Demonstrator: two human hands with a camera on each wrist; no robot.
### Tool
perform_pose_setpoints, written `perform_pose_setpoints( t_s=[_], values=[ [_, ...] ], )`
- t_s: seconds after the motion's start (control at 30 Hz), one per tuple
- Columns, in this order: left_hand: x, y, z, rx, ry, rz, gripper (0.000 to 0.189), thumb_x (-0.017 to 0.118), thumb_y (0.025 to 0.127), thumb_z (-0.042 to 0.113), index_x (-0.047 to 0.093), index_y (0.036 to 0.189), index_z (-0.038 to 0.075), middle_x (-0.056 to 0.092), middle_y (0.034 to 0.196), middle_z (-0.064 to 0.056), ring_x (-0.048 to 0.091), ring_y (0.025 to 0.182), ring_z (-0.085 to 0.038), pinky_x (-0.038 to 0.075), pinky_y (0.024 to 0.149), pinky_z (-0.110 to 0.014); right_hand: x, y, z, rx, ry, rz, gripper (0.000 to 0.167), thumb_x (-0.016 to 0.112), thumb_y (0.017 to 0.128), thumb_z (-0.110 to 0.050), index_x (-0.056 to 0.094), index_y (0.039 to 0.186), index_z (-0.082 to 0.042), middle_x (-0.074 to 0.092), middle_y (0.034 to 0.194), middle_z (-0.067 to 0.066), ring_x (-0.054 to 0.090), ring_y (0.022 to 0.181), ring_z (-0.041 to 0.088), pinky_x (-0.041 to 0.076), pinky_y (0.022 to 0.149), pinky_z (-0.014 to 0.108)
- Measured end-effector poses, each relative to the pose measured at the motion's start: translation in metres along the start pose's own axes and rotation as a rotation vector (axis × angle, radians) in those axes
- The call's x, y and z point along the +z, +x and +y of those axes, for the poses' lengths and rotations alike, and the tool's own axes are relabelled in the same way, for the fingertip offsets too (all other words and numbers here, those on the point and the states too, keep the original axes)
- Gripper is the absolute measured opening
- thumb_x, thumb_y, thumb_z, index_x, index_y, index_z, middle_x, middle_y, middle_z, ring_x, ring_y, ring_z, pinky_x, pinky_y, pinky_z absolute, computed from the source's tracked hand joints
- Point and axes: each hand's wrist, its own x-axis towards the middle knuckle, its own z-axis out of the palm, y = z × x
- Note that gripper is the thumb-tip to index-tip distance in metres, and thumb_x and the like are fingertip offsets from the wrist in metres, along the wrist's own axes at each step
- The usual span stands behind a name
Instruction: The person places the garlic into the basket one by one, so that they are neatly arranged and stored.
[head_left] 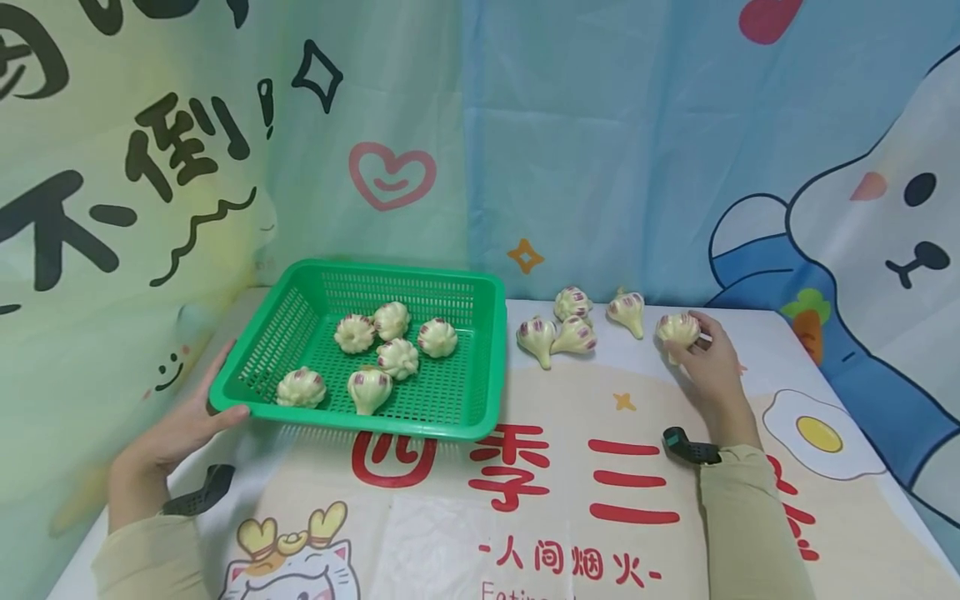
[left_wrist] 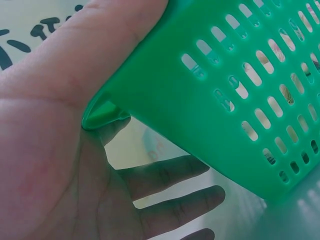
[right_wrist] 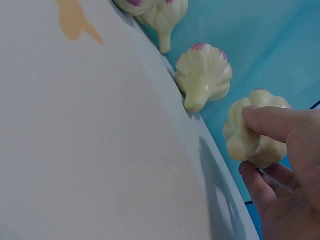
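Note:
My left hand (head_left: 176,425) holds the near left corner of a green plastic basket (head_left: 491,367). In the left wrist view the thumb (left_wrist: 100,45) lies over the basket's rim, with the fingers (left_wrist: 175,205) spread below, outside the slotted wall. Several cream garlic bulbs with purple streaks, one of them a garlic bulb (head_left: 301,387) near that corner, lie inside. At the right, my right hand (head_left: 712,358) pinches another garlic bulb (right_wrist: 252,132) between thumb and fingers; its underside faces the wrist camera.
Several more garlic bulbs lie at the back of the table between basket and right hand, among them a garlic bulb (head_left: 626,311) standing nearest that hand. A printed cloth (head_left: 555,467) covers the tabletop. A patterned curtain (head_left: 570,150) hangs right behind the table's back edge.

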Motion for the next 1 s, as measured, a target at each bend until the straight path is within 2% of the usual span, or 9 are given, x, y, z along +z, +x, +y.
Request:
perform_pose_setpoints(
  t_s=[0.23, 0.43, 1.0],
  values=[
    [0.0, 0.0, 0.001, 0.006, 0.007, 0.01, 0.09, 0.055, 0.095, 0.028, -0.017, 0.148, 0.041, -0.004, 0.155, -0.027, 0.005, 0.136, -0.05, 0.013, 0.098, -0.075, -0.001, -0.003, -0.013, 0.004, 0.003, 0.007, 0.078, 0.059, 0.092, -0.039, 0.017, 0.152, -0.016, 0.026, 0.153, 0.018, 0.034, 0.135, 0.039, 0.037, 0.104, 0.052],
    [-0.001, 0.0, 0.002, -0.019, 0.007, 0.001, 0.089, 0.055, 0.095, 0.029, -0.017, 0.147, 0.045, -0.013, 0.156, -0.022, -0.002, 0.137, -0.05, 0.01, 0.098, -0.075, -0.002, -0.007, -0.021, -0.014, 0.016, 0.018, 0.076, 0.06, 0.092, -0.038, 0.02, 0.152, -0.015, 0.027, 0.152, 0.018, 0.035, 0.134, 0.039, 0.037, 0.103, 0.052],
    [-0.001, -0.001, 0.005, -0.013, 0.013, 0.013, 0.089, 0.056, 0.094, 0.03, -0.014, 0.148, 0.045, -0.015, 0.157, -0.017, -0.006, 0.139, -0.048, 0.007, 0.098, -0.076, 0.0, -0.017, -0.044, -0.085, 0.027, 0.029, 0.075, 0.061, 0.091, -0.037, 0.022, 0.151, -0.015, 0.029, 0.151, 0.017, 0.034, 0.136, 0.039, 0.036, 0.105, 0.05]
  ],
)
